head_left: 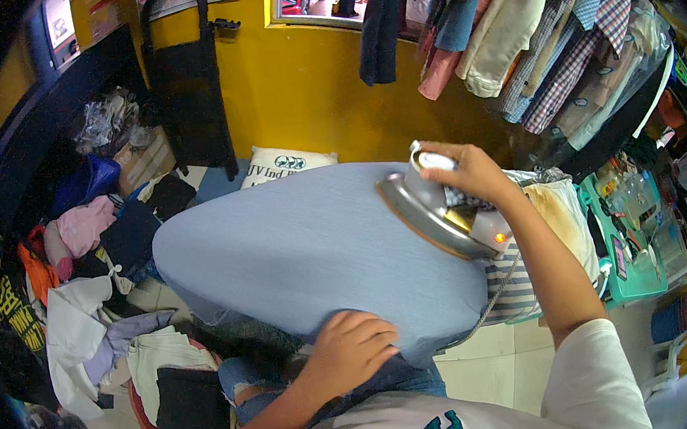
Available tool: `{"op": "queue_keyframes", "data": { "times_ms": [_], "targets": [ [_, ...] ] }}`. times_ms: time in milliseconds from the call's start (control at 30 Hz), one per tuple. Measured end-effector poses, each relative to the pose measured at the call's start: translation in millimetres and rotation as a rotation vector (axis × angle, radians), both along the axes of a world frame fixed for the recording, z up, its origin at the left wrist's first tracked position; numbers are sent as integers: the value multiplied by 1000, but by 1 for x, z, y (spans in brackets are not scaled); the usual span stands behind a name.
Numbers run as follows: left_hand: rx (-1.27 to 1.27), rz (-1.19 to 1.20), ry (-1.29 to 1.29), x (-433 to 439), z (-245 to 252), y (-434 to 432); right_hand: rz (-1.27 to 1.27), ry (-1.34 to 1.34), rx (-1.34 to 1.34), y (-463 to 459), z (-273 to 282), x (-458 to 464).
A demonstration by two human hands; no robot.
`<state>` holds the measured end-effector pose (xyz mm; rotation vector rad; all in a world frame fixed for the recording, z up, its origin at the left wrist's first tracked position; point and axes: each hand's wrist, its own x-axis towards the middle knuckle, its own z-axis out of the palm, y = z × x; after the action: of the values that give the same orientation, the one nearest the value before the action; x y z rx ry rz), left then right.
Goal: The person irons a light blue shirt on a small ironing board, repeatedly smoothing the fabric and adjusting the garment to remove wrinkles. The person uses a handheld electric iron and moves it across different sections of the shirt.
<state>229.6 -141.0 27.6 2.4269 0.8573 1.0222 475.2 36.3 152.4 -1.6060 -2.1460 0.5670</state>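
Observation:
A light blue cloth (271, 241) lies over an ironing board, its edge hanging towards my lap. My right hand (461, 170) grips the white handle of a clothes iron (431, 214) at the board's right end. The iron's metal body lies on or just over the cloth, and an orange light glows at its heel. From it a cord (497, 299) runs down past the board's near right edge. My left hand (354, 348) rests on the cloth's near edge with its fingers slightly bent; whether it pinches the fabric cannot be told.
Shirts (524, 26) hang at the upper right, before a yellow wall (293, 94). Clothes (82, 235) are heaped at the left, near a folded hand truck (186, 93). A red basket (145, 417) holds folded garments at the lower left. A green table (640, 284) with small items stands at the right.

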Motion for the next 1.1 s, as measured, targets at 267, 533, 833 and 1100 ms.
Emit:
{"op": "queue_keyframes", "data": {
  "times_ms": [267, 533, 833, 1100],
  "targets": [
    [-14, 146, 29, -16, 4, -7, 440, -119, 26, -9, 0, -51],
    [59, 206, 27, -29, 1, -5, 340, -237, 39, -44, -4, -38],
    [69, 256, -173, -60, -48, 0, 306, -99, -23, -44, 3, -61],
    [13, 245, -236, -61, -58, -2, 740, -95, 132, 5, -23, -251]
  ]
}}
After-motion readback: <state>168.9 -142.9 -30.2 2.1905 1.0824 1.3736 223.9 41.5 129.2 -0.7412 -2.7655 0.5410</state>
